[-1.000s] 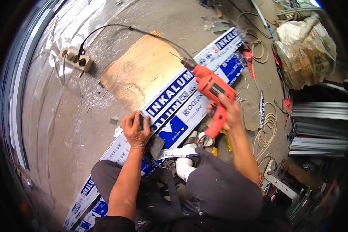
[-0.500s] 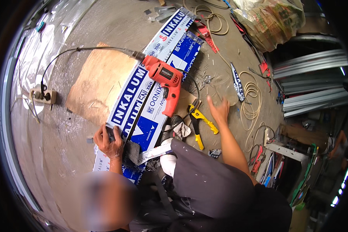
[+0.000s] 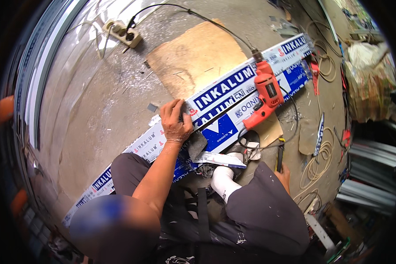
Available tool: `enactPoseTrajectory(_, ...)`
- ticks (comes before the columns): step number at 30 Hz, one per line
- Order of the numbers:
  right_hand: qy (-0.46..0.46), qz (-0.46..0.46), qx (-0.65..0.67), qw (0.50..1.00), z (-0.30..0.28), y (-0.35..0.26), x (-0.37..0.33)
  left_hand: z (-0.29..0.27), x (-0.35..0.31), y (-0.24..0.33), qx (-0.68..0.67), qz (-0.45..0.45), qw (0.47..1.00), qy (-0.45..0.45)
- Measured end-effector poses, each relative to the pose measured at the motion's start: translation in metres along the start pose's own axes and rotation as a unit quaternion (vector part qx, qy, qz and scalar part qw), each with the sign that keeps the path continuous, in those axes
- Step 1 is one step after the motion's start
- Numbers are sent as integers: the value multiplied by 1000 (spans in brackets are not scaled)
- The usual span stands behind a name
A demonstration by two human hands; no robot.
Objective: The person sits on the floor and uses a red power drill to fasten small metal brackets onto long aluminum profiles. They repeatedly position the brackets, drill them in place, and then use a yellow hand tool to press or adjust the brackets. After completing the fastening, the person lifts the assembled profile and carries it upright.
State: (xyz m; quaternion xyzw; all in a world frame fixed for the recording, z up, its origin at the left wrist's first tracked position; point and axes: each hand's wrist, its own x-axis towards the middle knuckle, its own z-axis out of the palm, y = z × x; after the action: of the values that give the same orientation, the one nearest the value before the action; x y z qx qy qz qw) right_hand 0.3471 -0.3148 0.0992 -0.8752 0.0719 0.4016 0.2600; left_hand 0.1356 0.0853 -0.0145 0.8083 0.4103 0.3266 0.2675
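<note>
My left hand [image 3: 176,122] rests on a long metal profile [image 3: 226,86] in blue-and-white film, its fingers curled over the far edge. A second wrapped profile [image 3: 220,132] lies alongside, a narrow dark gap between them. Across both lies a red power drill [image 3: 267,92], its chuck pointing away from me. A grey block [image 3: 197,146] sits on the profiles beside my left wrist. To the right, partly behind my knee, my right hand [image 3: 284,177] is closed round a yellow-and-black hand riveter [image 3: 280,155], held roughly upright; the knee hides some of its fingers.
A plywood sheet [image 3: 198,57] lies on the floor beyond the profiles. The drill's cord leads to a socket strip [image 3: 122,34] at upper left. Coiled cable [image 3: 319,163], a large sack [image 3: 372,83] and stacked metal lengths [image 3: 367,171] are on the right.
My right hand has gone from open above the floor to holding the hand riveter that lay there. The view has turned, while my left hand stays on the profile.
</note>
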Motion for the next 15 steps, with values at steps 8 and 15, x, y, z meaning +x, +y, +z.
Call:
enactPoseTrajectory(8,-22,-366,-163,916,21,-70,-53,-1,-2,1,-16,-17,1000,3)
enactPoseTrajectory(15,-203,-456,-286,818,80,-164,-29,-5,1,9,-43,-26,999,5)
